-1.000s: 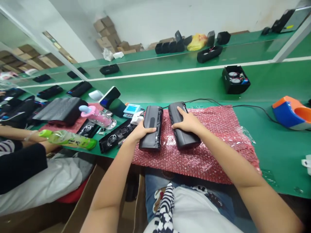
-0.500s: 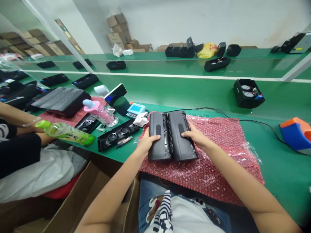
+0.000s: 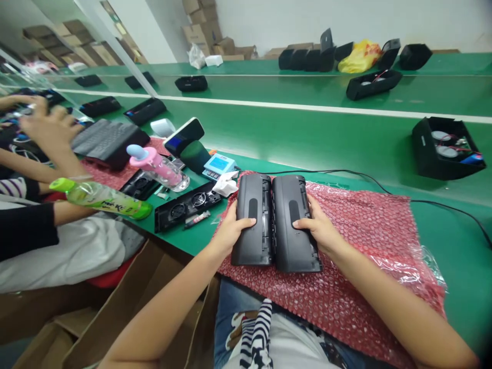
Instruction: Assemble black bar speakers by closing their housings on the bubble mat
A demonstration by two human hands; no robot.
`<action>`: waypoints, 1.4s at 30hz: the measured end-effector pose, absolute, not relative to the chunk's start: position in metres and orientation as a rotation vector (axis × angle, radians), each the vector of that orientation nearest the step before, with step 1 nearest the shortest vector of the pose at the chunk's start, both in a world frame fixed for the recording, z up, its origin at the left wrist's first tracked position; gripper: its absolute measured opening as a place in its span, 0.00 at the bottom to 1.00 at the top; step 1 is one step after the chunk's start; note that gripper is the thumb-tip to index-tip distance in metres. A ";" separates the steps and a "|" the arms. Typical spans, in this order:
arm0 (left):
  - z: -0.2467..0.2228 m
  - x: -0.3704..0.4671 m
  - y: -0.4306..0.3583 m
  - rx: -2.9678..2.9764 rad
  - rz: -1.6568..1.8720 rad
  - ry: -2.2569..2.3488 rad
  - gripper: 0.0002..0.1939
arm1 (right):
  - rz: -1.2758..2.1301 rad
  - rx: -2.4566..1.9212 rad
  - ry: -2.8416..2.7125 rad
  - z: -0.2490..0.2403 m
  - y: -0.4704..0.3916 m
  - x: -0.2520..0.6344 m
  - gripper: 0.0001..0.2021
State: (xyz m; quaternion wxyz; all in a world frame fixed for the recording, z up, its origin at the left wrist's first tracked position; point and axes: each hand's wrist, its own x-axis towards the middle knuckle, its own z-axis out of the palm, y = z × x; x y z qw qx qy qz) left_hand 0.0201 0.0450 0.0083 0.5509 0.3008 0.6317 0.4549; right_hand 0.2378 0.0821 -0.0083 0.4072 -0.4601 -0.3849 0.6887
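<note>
Two black plastic speaker housings stand side by side over red bubble wrap (image 3: 369,241), their long sides nearly touching. My left hand (image 3: 228,230) grips the left housing (image 3: 251,241), thumb laid on its front beside a dark oval pad. Around the outer edge of the right housing (image 3: 294,246) my right hand (image 3: 321,228) is closed, its thumb by a similar pad. The fingers behind both housings are hidden. Left of them lie a black panel with two round speaker drivers (image 3: 186,205), a small tube (image 3: 197,219) and a crumpled white tissue (image 3: 226,184).
A light-blue device with a screen (image 3: 219,165), a phone (image 3: 184,137), a pink bottle (image 3: 161,166) and a green drink bottle (image 3: 103,199) stand or lie to the left. A co-worker's hand (image 3: 52,125) is beyond. A black cable (image 3: 346,171) crosses behind. An open speaker box (image 3: 448,148) sits right.
My view has shifted, so the bench things appear displaced. Both hands keep hold of the housings, which sit slightly nearer to me. The co-worker's hand has come up at the left.
</note>
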 end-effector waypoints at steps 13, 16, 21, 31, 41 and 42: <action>0.009 0.021 0.048 0.702 1.064 1.543 0.45 | 1.752 -1.114 -0.893 -0.003 0.085 0.236 0.44; 0.008 0.021 0.051 0.696 1.059 1.557 0.44 | 1.759 -1.070 -0.889 -0.004 0.086 0.235 0.43; 0.006 0.021 0.052 0.681 1.048 1.553 0.44 | 1.764 -1.069 -0.859 -0.005 0.086 0.236 0.43; 0.007 0.024 0.046 0.674 1.123 1.478 0.45 | 1.707 -1.112 -0.991 -0.008 0.081 0.237 0.44; 0.011 0.025 0.043 0.650 1.130 1.470 0.42 | 1.726 -1.119 -0.993 -0.009 0.080 0.238 0.43; 0.011 0.025 0.043 0.657 1.131 1.474 0.42 | 1.727 -1.120 -0.987 -0.009 0.080 0.238 0.43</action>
